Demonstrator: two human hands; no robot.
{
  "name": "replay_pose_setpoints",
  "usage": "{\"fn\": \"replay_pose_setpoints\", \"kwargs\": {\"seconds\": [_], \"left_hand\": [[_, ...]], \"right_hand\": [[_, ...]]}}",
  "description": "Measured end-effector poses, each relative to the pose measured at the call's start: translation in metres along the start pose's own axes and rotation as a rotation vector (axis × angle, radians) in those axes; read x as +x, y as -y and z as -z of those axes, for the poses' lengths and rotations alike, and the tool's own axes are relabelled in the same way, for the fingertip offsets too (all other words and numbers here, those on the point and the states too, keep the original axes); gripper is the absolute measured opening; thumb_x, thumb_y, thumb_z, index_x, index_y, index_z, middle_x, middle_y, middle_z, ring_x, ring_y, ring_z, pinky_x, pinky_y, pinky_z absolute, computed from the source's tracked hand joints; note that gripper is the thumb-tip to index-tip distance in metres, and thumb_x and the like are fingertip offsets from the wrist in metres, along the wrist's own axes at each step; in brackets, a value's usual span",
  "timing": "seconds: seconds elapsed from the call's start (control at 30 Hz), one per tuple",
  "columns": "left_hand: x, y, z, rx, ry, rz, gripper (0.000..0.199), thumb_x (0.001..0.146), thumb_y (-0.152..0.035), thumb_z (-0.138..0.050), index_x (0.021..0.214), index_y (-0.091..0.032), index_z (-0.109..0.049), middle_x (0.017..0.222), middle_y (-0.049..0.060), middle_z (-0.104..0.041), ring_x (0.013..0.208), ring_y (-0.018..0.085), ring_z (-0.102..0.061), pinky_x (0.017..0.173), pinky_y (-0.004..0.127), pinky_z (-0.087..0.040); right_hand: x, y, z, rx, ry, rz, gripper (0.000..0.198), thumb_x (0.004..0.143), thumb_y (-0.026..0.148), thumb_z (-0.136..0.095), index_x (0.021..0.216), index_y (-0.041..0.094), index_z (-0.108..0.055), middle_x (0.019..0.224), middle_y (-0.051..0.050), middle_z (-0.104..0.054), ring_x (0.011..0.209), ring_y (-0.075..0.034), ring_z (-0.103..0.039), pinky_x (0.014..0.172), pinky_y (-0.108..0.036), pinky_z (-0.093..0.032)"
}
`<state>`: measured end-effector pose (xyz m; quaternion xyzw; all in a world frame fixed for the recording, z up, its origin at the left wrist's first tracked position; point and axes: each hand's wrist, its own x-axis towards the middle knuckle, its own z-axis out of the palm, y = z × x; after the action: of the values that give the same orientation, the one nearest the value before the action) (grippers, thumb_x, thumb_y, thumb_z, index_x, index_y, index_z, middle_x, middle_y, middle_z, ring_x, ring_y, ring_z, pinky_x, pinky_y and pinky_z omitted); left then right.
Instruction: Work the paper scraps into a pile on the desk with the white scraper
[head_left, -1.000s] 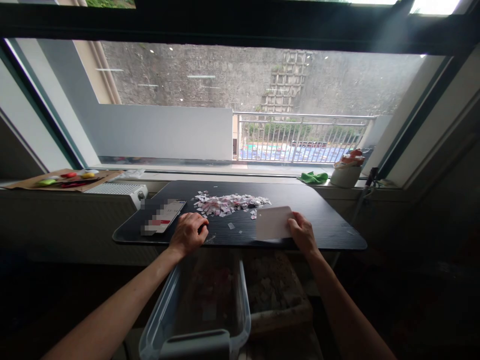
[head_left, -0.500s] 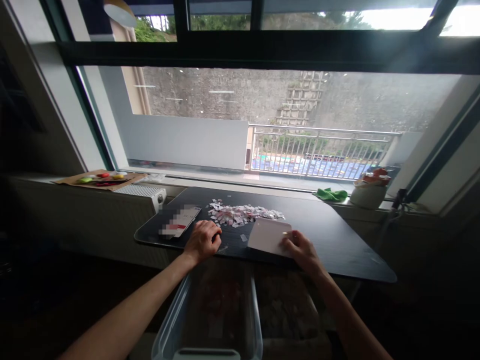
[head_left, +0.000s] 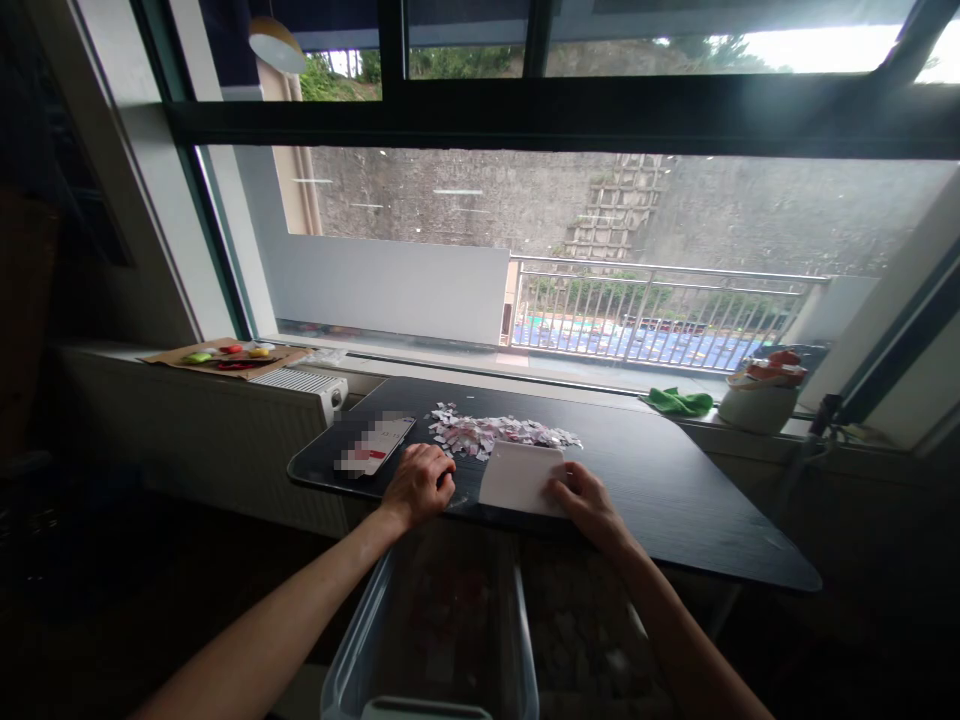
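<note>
Right hand (head_left: 589,500): thumb and fingers pinched on the right edge of a thin, flat, off-white rectangular card (head_left: 520,480), tilted over the near part of the table. Left hand (head_left: 420,483): fingers curled, at the near edge; whether anything is inside cannot be told.

Just beyond the card: a long, loose heap of small white and pinkish paper-like scraps (head_left: 499,433) on a black wood-grain tabletop (head_left: 675,500). Card-to-heap contact unclear. Left of the left hand: a flat, dark-edged phone-like slab with a lit screen (head_left: 390,445).

Below the near edge: a clear plastic rectangular bin (head_left: 529,625), contents too dark to identify.

Progress (judgement): partway at most; the scraps are roughly gathered, the bulk remains on the tabletop, and the amount in the bin is unreadable.
</note>
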<state>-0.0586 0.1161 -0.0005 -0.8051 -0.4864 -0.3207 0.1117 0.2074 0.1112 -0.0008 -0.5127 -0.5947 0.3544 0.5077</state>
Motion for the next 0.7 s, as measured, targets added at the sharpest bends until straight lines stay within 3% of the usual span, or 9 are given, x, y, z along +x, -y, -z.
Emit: {"fn": "replay_pose_setpoints", "kwargs": {"seconds": [0.2, 0.6, 0.7], "left_hand": [[-0.001, 0.002, -0.002, 0.008, -0.008, -0.006, 0.013, 0.074, -0.018, -0.047, 0.076, -0.02, -0.06, 0.078, 0.003, -0.059, 0.08, 0.019, -0.051, 0.086, 0.039, -0.037], [-0.001, 0.002, -0.002, 0.014, -0.006, -0.005, 0.013, 0.074, -0.018, -0.047, 0.076, -0.019, -0.06, 0.08, 0.004, -0.06, 0.081, 0.019, -0.052, 0.086, 0.039, -0.037], [0.0, 0.002, -0.001, 0.006, -0.004, -0.008, 0.013, 0.074, -0.017, -0.047, 0.075, -0.019, -0.06, 0.08, 0.004, -0.06, 0.08, 0.019, -0.052, 0.086, 0.039, -0.038]], "right_hand": [[0.001, 0.003, 0.007, -0.128, -0.167, -0.029, 0.024, 0.066, 0.033, -0.052, 0.084, 0.019, -0.059, 0.075, -0.003, -0.066, 0.069, -0.019, -0.059, 0.061, -0.03, -0.047], [-0.005, 0.009, 0.007, 0.044, 0.112, 0.012, 0.029, 0.067, 0.035, -0.059, 0.089, 0.017, -0.058, 0.076, -0.002, -0.066, 0.069, -0.018, -0.06, 0.061, -0.028, -0.047], [-0.005, 0.01, 0.008, 0.062, 0.096, 0.019, 0.03, 0.067, 0.037, -0.059, 0.089, 0.017, -0.058, 0.076, -0.002, -0.067, 0.071, -0.018, -0.061, 0.062, -0.028, -0.048]]}}
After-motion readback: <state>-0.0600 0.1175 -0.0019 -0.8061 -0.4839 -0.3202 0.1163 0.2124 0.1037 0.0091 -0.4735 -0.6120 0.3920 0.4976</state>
